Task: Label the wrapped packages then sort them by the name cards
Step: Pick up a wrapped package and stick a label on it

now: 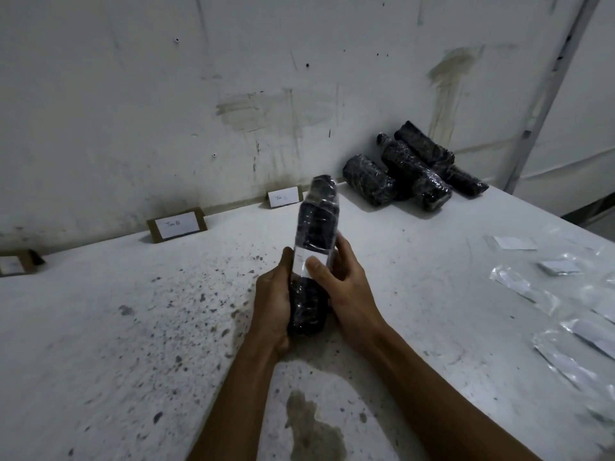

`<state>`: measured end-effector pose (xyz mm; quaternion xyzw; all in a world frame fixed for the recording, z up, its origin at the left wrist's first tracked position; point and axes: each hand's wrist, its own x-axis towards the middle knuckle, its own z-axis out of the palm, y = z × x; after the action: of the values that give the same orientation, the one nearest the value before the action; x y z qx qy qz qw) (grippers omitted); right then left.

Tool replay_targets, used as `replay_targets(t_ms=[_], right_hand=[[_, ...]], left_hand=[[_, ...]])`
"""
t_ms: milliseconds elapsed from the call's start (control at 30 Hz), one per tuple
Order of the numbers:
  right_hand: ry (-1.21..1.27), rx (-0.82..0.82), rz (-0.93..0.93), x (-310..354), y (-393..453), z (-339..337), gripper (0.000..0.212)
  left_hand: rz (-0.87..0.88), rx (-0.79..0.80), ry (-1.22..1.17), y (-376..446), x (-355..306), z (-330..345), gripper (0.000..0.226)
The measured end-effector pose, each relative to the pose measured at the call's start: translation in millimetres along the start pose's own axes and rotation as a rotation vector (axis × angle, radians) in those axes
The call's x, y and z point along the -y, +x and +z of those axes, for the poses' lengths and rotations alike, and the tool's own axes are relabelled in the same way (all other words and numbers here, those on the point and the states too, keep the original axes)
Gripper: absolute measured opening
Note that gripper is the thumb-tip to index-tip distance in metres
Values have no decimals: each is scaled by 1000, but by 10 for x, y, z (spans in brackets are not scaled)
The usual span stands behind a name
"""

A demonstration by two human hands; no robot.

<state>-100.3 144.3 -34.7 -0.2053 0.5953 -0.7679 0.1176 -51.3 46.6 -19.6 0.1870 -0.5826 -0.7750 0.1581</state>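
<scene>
A dark wrapped package (312, 257), long and tube-shaped, is held nearly upright above the middle of the tabletop (133, 327), its top leaning toward one o'clock. A white label (307, 261) sits across its middle. The left hand (271, 304) grips its lower half with fingers curled round behind, and the right hand (346, 287) holds the other side, its thumb pressing on the label. The labelling step looks to be under way or just finishing; the next move likely calls for reading the label and setting the package by the matching name card. Three name cards lean at the foot of the wall: one (285, 196) at twelve o'clock, one (177, 224) at ten o'clock, a third (16, 263) at nine o'clock, partly cut off. A pile of wrapped packages (412, 168) lies at two o'clock, with no labels visible from here. Loose labels and clear sleeves (565, 294) are scattered at three o'clock. The tabletop is white and speckled, with a dark stain near six o'clock; the wall (166, 94) is scuffed white, the room dim.
</scene>
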Motion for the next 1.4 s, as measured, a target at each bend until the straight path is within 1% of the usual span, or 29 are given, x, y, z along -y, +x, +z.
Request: replay_targets(t_ms=[133, 233, 367, 433, 533, 600, 667, 733, 867, 1000, 1100, 1200, 1300, 1400], right_hand=[[130, 11, -27, 46, 24, -12, 61], [161, -7, -20, 64, 15, -15, 55], [98, -37, -20, 56, 14, 1, 40], [47, -73, -26, 57, 15, 4, 33], [-45, -153, -74, 86, 16, -41, 26], [-65, -199, -96, 107, 17, -80, 23], [-73, -204, -104, 135, 14, -99, 21], [-70, -157, -90, 154, 25, -135, 22], [-20, -34, -38, 189, 72, -241, 41], [44, 14, 11, 173, 82, -321, 43], [24, 29, 41, 169, 103, -386, 47], [-86, 41, 27, 171, 113, -425, 52], [-136, 29, 11, 170, 105, -416, 50], [-202, 5, -42, 150, 99, -356, 49]], left_hand=[[52, 3, 52, -24, -22, 47, 41], [62, -41, 56, -29, -22, 58, 39], [105, -140, 62, -13, 51, 117, 34], [166, -183, 108, -11, 97, 162, 32], [294, -198, 200, -38, 147, 226, 30], [367, -180, 268, -47, 187, 255, 32], [388, -185, 301, -36, 199, 260, 32], [356, -198, 285, 4, 189, 234, 32], [195, -186, 213, 61, 118, 137, 36], [141, -168, 217, 39, 67, 129, 39], [120, -154, 221, 36, 52, 126, 40], [75, -138, 191, 48, 61, 96, 42], [49, -116, 153, 49, 67, 64, 42], [19, -105, 124, 49, 69, 28, 44]])
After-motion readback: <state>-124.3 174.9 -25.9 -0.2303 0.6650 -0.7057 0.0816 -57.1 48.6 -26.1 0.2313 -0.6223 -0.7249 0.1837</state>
